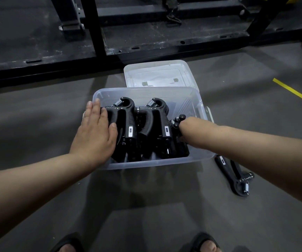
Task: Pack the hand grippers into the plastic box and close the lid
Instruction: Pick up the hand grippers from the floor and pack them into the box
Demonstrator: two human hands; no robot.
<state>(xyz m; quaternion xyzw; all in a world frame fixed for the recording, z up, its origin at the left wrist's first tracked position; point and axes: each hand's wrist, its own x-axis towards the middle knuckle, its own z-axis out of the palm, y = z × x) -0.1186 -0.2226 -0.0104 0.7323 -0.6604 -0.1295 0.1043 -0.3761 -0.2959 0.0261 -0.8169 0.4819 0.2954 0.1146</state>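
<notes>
Hand grippers (126,124) fill the plastic box (146,165) except its far-right corner.

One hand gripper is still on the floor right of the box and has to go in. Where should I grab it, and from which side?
Likely by its two handles, squeezed together from above. The hand gripper lies flat, handles pointing toward the plastic box, its bulky spring end nearer you; the handles are the slimmer hold.
</notes>
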